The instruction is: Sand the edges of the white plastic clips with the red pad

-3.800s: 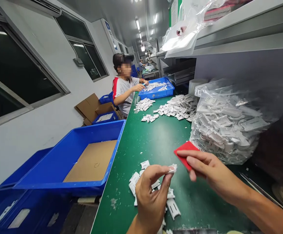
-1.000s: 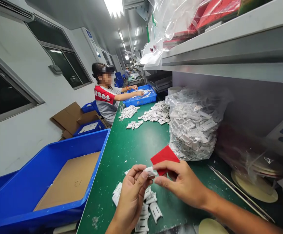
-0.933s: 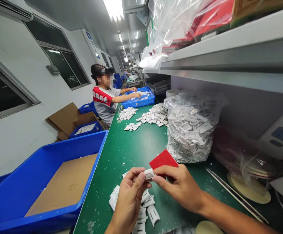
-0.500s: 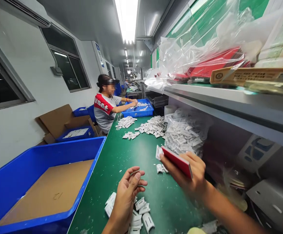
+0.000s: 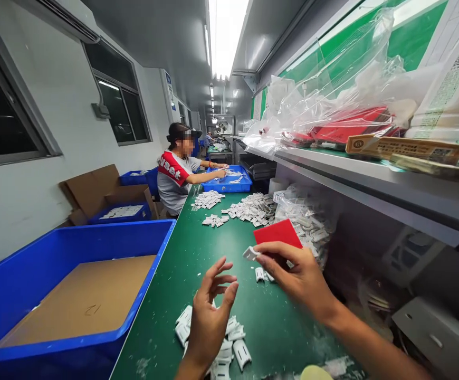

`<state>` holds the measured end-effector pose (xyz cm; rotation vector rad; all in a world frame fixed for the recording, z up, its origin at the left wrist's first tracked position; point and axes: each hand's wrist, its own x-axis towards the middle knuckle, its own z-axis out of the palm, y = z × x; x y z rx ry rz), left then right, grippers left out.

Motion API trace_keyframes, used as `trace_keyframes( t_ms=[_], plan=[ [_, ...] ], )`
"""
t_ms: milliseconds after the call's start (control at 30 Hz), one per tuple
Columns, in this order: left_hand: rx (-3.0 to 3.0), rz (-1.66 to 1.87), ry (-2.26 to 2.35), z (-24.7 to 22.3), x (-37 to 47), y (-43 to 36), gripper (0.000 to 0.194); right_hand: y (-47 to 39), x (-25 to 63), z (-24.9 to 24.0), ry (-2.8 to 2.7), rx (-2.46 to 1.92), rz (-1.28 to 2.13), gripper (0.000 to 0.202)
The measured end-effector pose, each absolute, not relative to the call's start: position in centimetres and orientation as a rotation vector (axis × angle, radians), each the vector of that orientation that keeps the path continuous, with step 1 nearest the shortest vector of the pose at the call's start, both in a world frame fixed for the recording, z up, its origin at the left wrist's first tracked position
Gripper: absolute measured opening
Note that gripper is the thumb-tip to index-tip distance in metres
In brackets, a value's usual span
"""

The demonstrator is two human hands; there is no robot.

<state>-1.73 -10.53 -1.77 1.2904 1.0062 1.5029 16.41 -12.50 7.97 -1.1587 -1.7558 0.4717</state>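
My right hand [image 5: 293,269] pinches a small white plastic part [image 5: 250,254] between thumb and fingertips, and a flat red card [image 5: 279,234] is held in the same hand, rising behind the fingers. My left hand [image 5: 213,311] is raised with its fingers apart and nothing in them. Beneath and around the left wrist lies a pile of white parts [image 5: 241,352] on the green table [image 5: 166,306]. Just below the held part, a loose white part [image 5: 259,274] rests on the table, with another partly hidden by my right hand.
A large blue bin [image 5: 67,240] with cardboard inside stands at the left. More white parts [image 5: 253,209] are heaped farther along the table. Beyond, a person [image 5: 174,179] works at a blue tray [image 5: 229,187]. A shelf [image 5: 372,171] with plastic bags overhangs the right side.
My right hand has turned, so the red card now shows its broad face and the white part is tilted. My left hand's thumb and fingers have spread farther apart. The view has shifted slightly.
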Motion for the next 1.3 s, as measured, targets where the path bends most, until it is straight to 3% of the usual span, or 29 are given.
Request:
trace_keyframes(
  t_ms=[167, 300, 467, 700, 800, 1133, 1300],
  plan=[
    [1.440, 1.523, 0.931, -2.6, -2.3, -11.0, 0.047, -13.6, 15.3, 5.7, -1.709, -1.081, 0.590, 0.017],
    [1.484, 1.385, 0.866, -2.2, -2.5, -10.9, 0.024, -13.6, 14.8, 4.8, -1.684, -1.068, 0.677, 0.016],
    [1.320, 1.270, 0.750, -1.9, -2.4, -10.6, 0.034, -12.2, 14.3, 3.6, -1.392, -1.046, 1.138, 0.026],
    [1.287, 1.314, 0.768, -2.0, -2.4, -10.6, 0.024, -10.2, 14.4, 1.0, -1.229, -0.949, 1.546, 0.039],
    [1.312, 1.337, 0.819, -1.8, -2.3, -10.9, 0.017, -10.1, 14.3, 0.3, -1.209, -0.914, 1.597, 0.039],
    [1.409, 1.304, 0.956, -2.6, -2.5, -11.0, 0.019, -10.5, 14.9, -1.0, -1.141, -0.915, 1.659, 0.038],
    [1.475, 1.229, 1.005, -2.2, -1.7, -11.2, 0.035, -10.7, 14.6, -1.2, -1.181, -0.899, 1.436, 0.036]
  ],
)
